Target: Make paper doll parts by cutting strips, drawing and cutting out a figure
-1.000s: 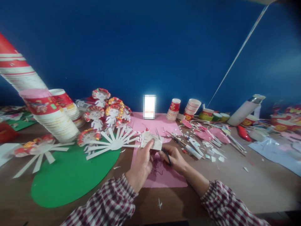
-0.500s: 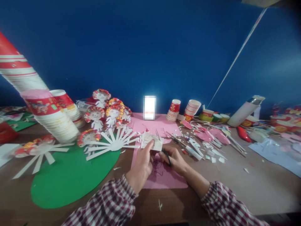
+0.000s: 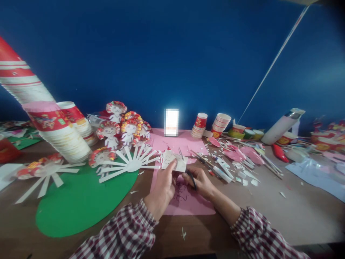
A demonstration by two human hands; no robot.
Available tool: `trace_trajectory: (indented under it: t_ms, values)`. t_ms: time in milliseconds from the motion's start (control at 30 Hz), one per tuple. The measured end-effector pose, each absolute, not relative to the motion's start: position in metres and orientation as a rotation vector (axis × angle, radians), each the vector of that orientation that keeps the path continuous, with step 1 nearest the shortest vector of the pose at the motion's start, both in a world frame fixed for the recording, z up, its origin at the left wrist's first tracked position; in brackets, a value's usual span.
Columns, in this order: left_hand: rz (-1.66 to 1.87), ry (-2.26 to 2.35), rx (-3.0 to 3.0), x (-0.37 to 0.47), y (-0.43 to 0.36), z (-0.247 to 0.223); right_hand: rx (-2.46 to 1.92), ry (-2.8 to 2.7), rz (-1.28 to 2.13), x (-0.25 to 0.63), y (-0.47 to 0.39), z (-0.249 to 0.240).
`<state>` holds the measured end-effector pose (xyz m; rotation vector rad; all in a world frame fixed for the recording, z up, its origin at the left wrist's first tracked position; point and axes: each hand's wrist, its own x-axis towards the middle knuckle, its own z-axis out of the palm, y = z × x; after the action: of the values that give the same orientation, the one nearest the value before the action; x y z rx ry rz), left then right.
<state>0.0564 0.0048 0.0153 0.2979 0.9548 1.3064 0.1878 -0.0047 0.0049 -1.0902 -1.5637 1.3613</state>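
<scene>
Between thumb and fingers, my left hand (image 3: 164,183) pinches a small piece of white paper (image 3: 174,160) with dark drawn lines. My right hand (image 3: 201,182) is closed around the black handles of a pair of scissors (image 3: 192,178). The scissor blades point away from me at the right side of the paper. Both hands are over a pink sheet (image 3: 188,208) with dark handwriting on it.
Left of my hands, a white paper fan shape (image 3: 132,165) overlaps a green oval sheet (image 3: 86,207). Stacked paper cups (image 3: 64,144) and paper figures (image 3: 130,129) stand behind. Markers (image 3: 221,174), paper scraps (image 3: 254,182) and a white bottle (image 3: 279,127) are on the right.
</scene>
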Motion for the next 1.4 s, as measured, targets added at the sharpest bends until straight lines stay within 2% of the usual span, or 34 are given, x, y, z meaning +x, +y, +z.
trace_trajectory:
  t_ms: [533,1400]
  values:
    - [1.304,1.042,0.293,0.056,0.004,0.021,-1.075,-1.472,1.455,0.188,-0.004,0.002]
    - [1.292,1.05,0.356,0.053,0.01,0.005,-1.056,-1.527,1.409,0.192,-0.003,-0.002]
